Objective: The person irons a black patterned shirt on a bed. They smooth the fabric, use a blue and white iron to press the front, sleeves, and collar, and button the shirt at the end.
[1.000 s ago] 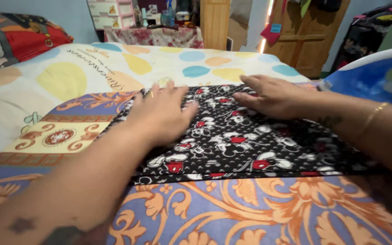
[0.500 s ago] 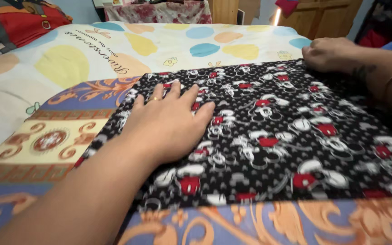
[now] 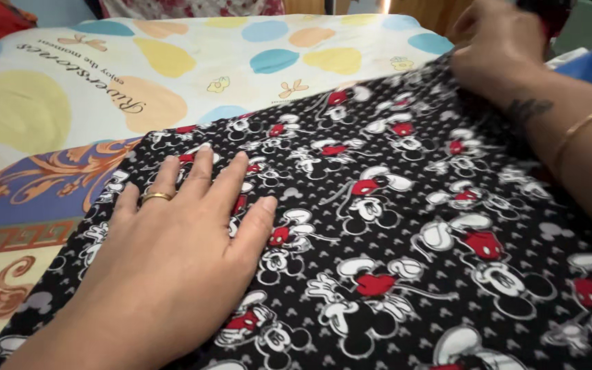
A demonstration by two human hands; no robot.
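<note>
A black cloth [image 3: 405, 226] printed with red and white cartoon mice lies spread flat across the bed, filling the near and right part of the scene. Its far edge runs on a slant from the near left up toward the far right, and the cloth's long axis seems to follow that same diagonal, though its near and right ends run out of sight. The left hand [image 3: 173, 253] rests palm down on the cloth's near left part, fingers spread and relaxed, gripping nothing; a gold ring [image 3: 155, 197] sits on one finger. The right hand [image 3: 498, 48] is at the cloth's far right corner, fingers curled down onto the edge there; whether it pinches the fabric or only presses it I cannot tell. A gold bangle [image 3: 584, 130] circles that wrist. Under the cloth, to the left, lies an orange and blue patterned sheet [image 3: 29, 205], and beyond it a pale bedsheet [image 3: 104, 82] with yellow, blue and orange blobs.
</note>
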